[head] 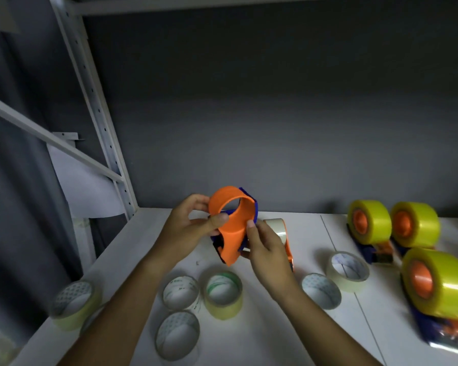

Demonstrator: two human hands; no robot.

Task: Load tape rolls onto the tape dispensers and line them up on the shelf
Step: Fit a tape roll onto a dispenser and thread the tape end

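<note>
Both hands are up off the shelf (148, 249) with an empty dispenser (232, 228) between them: the left hand (193, 223) curls round its orange hub, thumb pressed on the front, while the right hand (265, 241) pinches the lower edge. Best move, I'd say: hold the hub steady and bring a roll (223, 294) on square so it doesn't jam. The dispenser is orange on a blue frame, hub bare. Three loaded ones (368, 223) already stand at the right.
</note>
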